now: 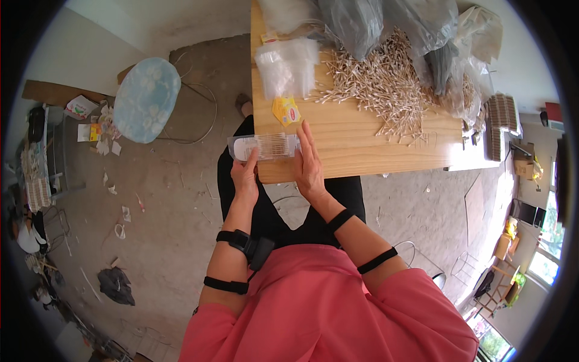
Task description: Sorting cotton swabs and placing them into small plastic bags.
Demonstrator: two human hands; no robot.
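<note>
A clear plastic bag [274, 146] with a row of cotton swabs and a white card in it lies across the table's near left corner. My left hand [243, 176] pinches its left part, thumb on top, other fingers hidden underneath. At the bag's right end, my right hand [310, 168] has its fingers stretched out, the palm side against that end. Just beyond the bag is a yellow card [286, 111] with a red mark. Farther back lies a stack of clear empty bags [288, 67]. A large heap of loose cotton swabs [386, 78] spreads to the right.
Grey plastic bags [356, 24] stand behind the heap on the wooden table [362, 154]. On the left is a stool with a pale blue flowered seat [146, 99]. Paper scraps and a dark crumpled bag [116, 286] litter the concrete floor.
</note>
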